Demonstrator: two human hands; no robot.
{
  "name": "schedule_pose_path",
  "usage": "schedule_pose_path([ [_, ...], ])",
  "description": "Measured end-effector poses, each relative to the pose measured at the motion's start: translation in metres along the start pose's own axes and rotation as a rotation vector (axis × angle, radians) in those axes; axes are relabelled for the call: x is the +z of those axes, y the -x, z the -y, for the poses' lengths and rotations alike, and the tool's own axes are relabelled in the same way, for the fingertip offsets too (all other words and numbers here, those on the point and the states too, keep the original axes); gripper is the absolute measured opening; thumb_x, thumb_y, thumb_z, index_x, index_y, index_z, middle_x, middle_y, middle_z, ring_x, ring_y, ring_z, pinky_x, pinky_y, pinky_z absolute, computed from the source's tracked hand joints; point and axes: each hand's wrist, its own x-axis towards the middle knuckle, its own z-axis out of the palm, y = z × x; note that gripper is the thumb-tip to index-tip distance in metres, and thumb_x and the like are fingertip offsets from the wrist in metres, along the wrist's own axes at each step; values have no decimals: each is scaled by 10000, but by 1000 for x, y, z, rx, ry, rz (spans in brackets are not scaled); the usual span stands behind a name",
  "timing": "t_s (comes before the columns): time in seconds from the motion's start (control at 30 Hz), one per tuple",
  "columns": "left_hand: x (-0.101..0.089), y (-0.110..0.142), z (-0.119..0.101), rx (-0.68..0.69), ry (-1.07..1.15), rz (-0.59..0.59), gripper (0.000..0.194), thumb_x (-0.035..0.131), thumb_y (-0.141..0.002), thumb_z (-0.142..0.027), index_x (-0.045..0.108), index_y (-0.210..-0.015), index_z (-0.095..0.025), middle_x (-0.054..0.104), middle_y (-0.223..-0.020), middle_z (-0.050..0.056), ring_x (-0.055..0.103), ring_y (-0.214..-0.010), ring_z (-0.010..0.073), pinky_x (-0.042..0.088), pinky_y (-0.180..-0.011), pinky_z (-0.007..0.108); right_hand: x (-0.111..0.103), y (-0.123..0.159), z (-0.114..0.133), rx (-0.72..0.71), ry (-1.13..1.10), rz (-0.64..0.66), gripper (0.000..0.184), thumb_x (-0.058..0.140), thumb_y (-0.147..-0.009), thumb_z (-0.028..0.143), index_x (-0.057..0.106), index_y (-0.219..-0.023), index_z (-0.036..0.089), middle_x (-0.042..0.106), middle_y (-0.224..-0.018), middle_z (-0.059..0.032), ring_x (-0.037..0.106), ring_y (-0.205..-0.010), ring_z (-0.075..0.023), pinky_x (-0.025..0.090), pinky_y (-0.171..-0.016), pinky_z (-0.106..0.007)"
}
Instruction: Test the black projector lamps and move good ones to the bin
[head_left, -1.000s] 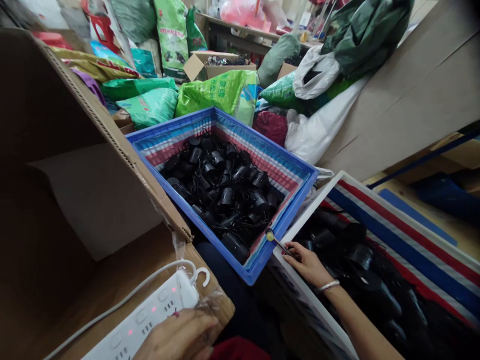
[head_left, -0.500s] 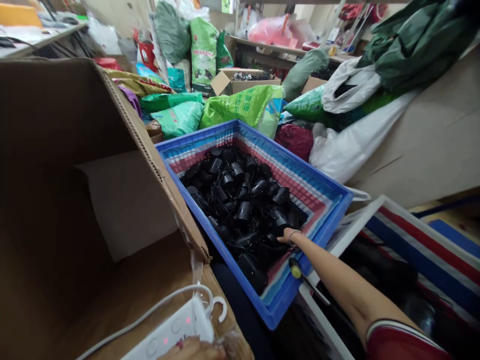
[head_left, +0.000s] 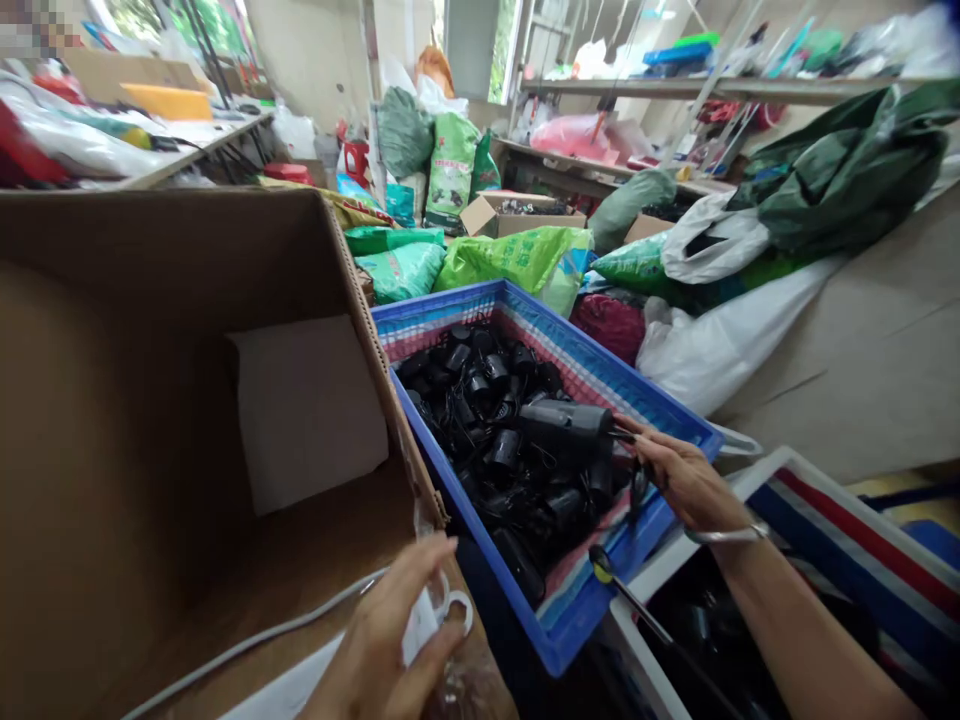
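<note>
In my right hand (head_left: 679, 470), closed at the end of it, is a black cylindrical device (head_left: 566, 418) with a thin cord. It is held over the near right part of a blue plastic crate (head_left: 551, 645). Several similar black devices (head_left: 504, 450) and tangled cords lie in the crate on a striped lining. My left hand (head_left: 390, 630) is open, thumb and fingers apart, above a white power strip (head_left: 289, 690). Part of the strip is hidden beneath that hand.
A large open cardboard box (head_left: 112, 300) stands at the left with a white sheet (head_left: 311, 410) inside. A white-rimmed crate (head_left: 784, 460) sits at the right. A dark rod (head_left: 637, 605) slants past the blue crate's near corner. Plastic sacks (head_left: 517, 255) lie behind.
My right hand has come up out of the pile with a black device in it. My left hand has risen further into view over the power strip. The view has tilted up.
</note>
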Motion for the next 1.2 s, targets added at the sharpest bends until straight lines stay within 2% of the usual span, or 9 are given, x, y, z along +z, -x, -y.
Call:
schedule_pose_path([
  [0.13, -7, -23, -13, -117, 207, -73, 837, 655, -750, -341, 152, -1410, -234, 421, -1359, 160, 460, -1216, 308, 442, -950, 485, 3, 56, 90, 135, -452, 194, 402, 530, -769, 429, 644, -1115, 258, 646, -1140, -61, 645, -946, -263, 518, -828, -371],
  [0.2, -13, -19, -19, -133, 339, -60, 830, 691, -722, -338, 200, -1385, -246, 422, -1353, 138, 478, -1194, 295, 449, -950, 446, 18, 85, 111, 166, -476, 323, 420, 532, -772, 474, 643, -1124, 273, 641, -1154, -68, 639, -956, -290, 527, -807, -397],
  [0.3, -20, 5, -22, -182, 482, 21, 690, 699, -715, -362, 341, -1294, -250, 538, -1208, 95, 584, -1034, 251, 503, -873, 377, 45, 117, 115, 119, -608, 398, 424, 568, -774, 491, 605, -1144, 288, 570, -1263, -81, 568, -1086, -313, 493, -861, -424],
  [0.43, -30, 40, -18, -178, 570, 138, 753, 717, -640, -507, 377, -1263, -253, 523, -1231, 109, 576, -1037, 270, 497, -860, 378, 66, 139, 113, -61, -683, 536, 883, 720, -561, 621, 358, -1324, 364, 326, -1458, -74, 439, -1225, -335, 410, -955, -464],
  [0.5, -37, 51, -18, -166, 555, 182, 766, 723, -613, -531, 396, -1253, -265, 524, -1240, 100, 566, -1049, 275, 483, -873, 389, 70, 149, 118, -121, -603, 587, 954, 727, -542, 626, 301, -1359, 379, 348, -1444, -60, 391, -1265, -332, 362, -1004, -460],
  [0.67, -46, 67, -26, -232, 487, 101, 583, 666, -688, -422, 457, -1203, -246, 628, -1090, 57, 595, -964, 246, 488, -806, 353, 90, 181, 118, -304, -259, 376, 843, 790, -583, 359, 339, -1294, 391, 565, -1212, -64, 533, -1123, -335, 423, -965, -468],
  [0.9, -30, 81, -54, -396, 335, -36, 232, 495, -822, -249, 541, -1028, -154, 646, -719, 36, 586, -648, 170, 455, -611, 275, 130, 198, 109, -471, 92, -13, 719, 693, -636, 252, 342, -1262, 213, 505, -1152, -128, 545, -1048, -316, 467, -893, -474],
  [1.07, -38, 79, -51, -452, 518, -100, 201, 559, -764, -194, 537, -961, -155, 599, -741, 1, 566, -650, 132, 457, -579, 236, 109, 184, 101, -177, -378, 464, 952, 715, -654, 297, 126, -1402, 290, 409, -1350, -103, 454, -1205, -278, 404, -979, -444],
  [1.2, -56, 71, -46, -532, 716, -155, 229, 594, -764, -249, 491, -944, -152, 591, -737, 2, 603, -646, 141, 512, -553, 258, 102, 191, 80, -20, -392, 787, 495, 724, -679, 248, 548, -1141, 229, 632, -1078, -75, 591, -1004, -254, 478, -864, -371],
])
